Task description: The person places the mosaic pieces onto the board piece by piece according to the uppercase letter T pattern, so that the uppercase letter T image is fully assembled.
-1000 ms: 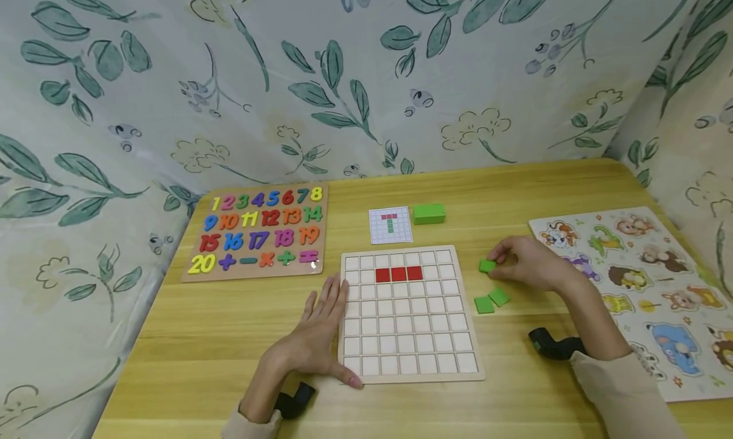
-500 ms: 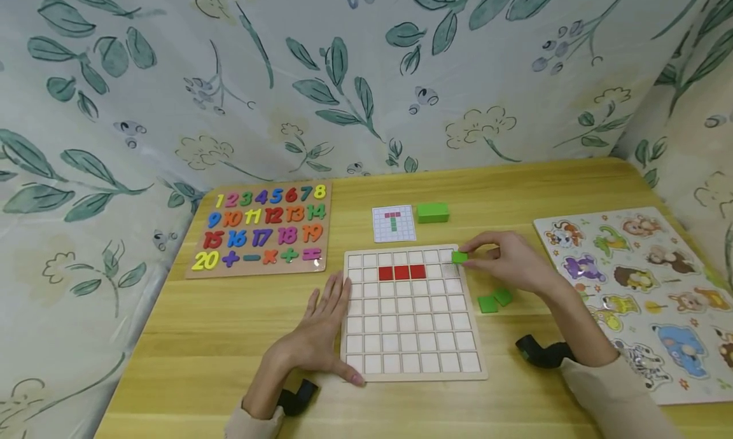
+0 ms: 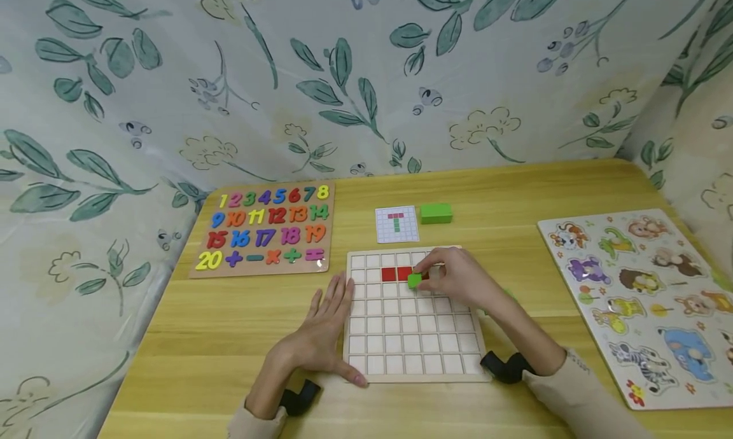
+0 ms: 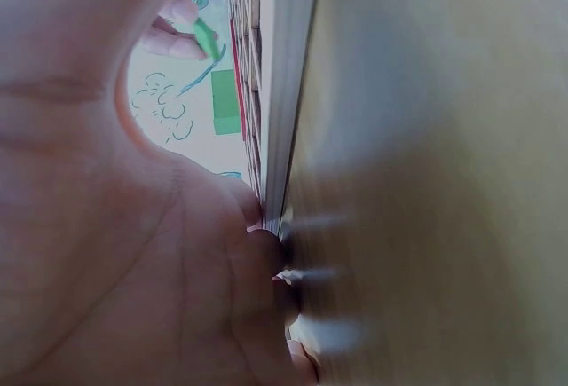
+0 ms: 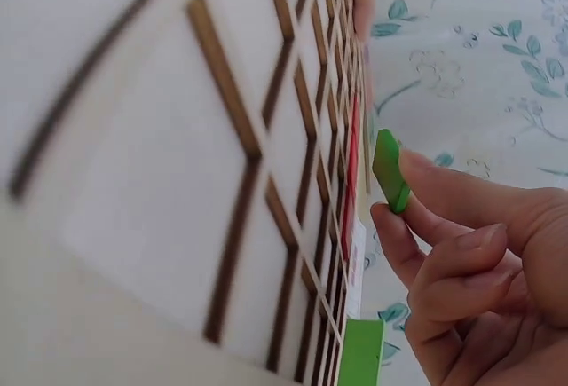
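Grn tile, red tiles, floral bkdrp

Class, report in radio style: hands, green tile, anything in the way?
Right hand pinching green tile, held off the board. Left hand against board's left edge. Nothing seen between tile and board.

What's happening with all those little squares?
A person's right hand is pinching a green tile over a wooden grid board. The left hand is spread along the board's left edge. Red tiles sit side by side in the second row from the top, partly hidden by the right hand. The green tile isn't in a square yet. Behind the board lies a small card showing a red-and-green T, beside a green block.
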`<state>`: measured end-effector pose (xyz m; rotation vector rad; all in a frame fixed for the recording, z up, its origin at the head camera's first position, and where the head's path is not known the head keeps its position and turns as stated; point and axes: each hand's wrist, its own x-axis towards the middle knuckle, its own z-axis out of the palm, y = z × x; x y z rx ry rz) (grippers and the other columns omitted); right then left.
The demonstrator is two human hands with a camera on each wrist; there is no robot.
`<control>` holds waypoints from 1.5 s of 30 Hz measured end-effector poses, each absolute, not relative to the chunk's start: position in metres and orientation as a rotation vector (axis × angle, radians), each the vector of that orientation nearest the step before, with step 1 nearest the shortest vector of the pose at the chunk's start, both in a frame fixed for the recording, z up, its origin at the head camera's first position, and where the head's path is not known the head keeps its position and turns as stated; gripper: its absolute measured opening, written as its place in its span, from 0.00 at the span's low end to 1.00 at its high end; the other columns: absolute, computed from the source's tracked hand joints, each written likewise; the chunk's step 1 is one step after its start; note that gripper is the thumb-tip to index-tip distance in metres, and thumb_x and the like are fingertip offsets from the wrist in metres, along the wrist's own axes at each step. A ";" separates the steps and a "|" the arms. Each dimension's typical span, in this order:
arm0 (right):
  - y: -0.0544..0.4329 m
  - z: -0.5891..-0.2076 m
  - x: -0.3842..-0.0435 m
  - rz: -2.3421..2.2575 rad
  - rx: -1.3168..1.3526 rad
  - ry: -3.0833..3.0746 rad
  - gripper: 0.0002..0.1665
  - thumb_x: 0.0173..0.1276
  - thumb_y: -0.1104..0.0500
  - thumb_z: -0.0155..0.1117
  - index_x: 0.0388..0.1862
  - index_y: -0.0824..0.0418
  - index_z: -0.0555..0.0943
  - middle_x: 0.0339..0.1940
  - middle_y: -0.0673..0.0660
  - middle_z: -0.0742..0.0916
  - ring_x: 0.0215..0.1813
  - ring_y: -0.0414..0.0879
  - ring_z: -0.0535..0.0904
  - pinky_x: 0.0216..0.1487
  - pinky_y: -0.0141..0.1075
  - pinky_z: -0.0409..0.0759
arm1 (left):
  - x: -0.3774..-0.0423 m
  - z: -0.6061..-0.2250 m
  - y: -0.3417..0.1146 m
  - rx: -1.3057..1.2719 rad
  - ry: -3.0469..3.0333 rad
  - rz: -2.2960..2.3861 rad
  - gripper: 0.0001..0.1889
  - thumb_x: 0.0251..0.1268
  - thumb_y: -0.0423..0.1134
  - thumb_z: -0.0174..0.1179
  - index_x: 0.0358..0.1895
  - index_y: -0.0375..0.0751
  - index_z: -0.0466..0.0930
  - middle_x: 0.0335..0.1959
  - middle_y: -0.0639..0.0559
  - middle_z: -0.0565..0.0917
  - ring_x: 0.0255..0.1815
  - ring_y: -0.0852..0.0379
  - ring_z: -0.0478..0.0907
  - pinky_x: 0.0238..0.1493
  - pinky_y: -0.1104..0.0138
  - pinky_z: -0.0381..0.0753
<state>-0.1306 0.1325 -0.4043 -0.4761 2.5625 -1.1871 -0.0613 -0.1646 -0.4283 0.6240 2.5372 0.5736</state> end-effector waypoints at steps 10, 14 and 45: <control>0.119 -0.409 -0.128 -1.112 -0.522 2.615 0.11 0.58 0.63 0.81 0.41 0.61 0.92 0.36 0.52 0.89 0.34 0.43 0.75 0.38 0.32 0.73 | -0.061 -0.430 -0.165 0.627 2.537 0.577 0.85 0.33 0.67 0.83 0.84 0.36 0.25 0.84 0.41 0.21 0.86 0.43 0.18 0.84 0.41 0.24; 0.113 -0.412 -0.127 -1.089 -0.527 2.626 0.11 0.57 0.63 0.82 0.40 0.60 0.92 0.38 0.51 0.90 0.38 0.44 0.77 0.41 0.33 0.75 | -0.061 -0.430 -0.165 0.622 2.533 0.576 0.85 0.33 0.67 0.83 0.84 0.37 0.25 0.84 0.41 0.20 0.86 0.43 0.18 0.84 0.41 0.23; 0.111 -0.419 -0.125 -1.179 -0.424 2.613 0.11 0.55 0.65 0.83 0.37 0.58 0.93 0.30 0.49 0.89 0.34 0.42 0.77 0.35 0.31 0.75 | -0.061 -0.427 -0.164 0.599 2.532 0.560 0.85 0.34 0.67 0.83 0.84 0.37 0.26 0.85 0.42 0.21 0.86 0.43 0.18 0.84 0.41 0.24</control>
